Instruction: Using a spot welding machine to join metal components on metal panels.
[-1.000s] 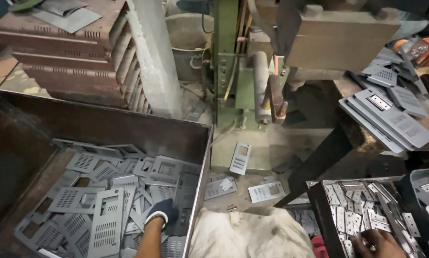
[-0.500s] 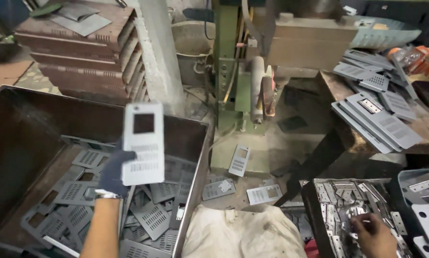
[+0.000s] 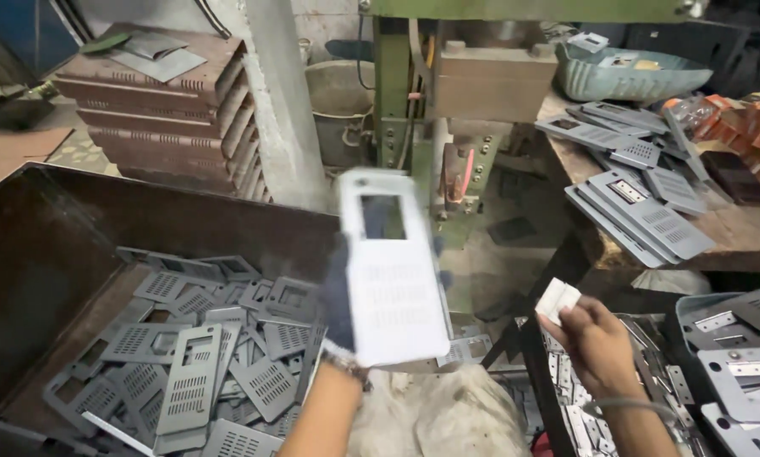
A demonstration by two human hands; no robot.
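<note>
**Punched plate lifted from the bin, small clip pinched in the other hand**

While the gloved left hand (image 3: 339,298) is holding a pale perforated metal plate (image 3: 393,267) upright in front of the green press (image 3: 414,118), the bare right hand (image 3: 596,338) is pinching a small pale metal piece (image 3: 558,300) between fingers and thumb above a tray of small brackets (image 3: 663,385). The left fingers are wrapping round the plate's left edge and lower part, clenched on it; the plate is hanging above the gap between the big steel bin (image 3: 50,254) of grey punched plates (image 3: 192,381) and the tray, blurred by motion.

The risks, as I judge them, are lying mostly in the edges. The plate is being gripped along one side only, so it could be swinging or slipping out and dropping onto the lap or the floor, where other plates are already lying. Stamped edges are probably sharp, and the right hand is wearing no glove, so a slip of the small piece or a brush against the plate could be cutting skin. With both hands heading near the press, a misplaced part or a trailing finger would be the worst hazard.
</note>
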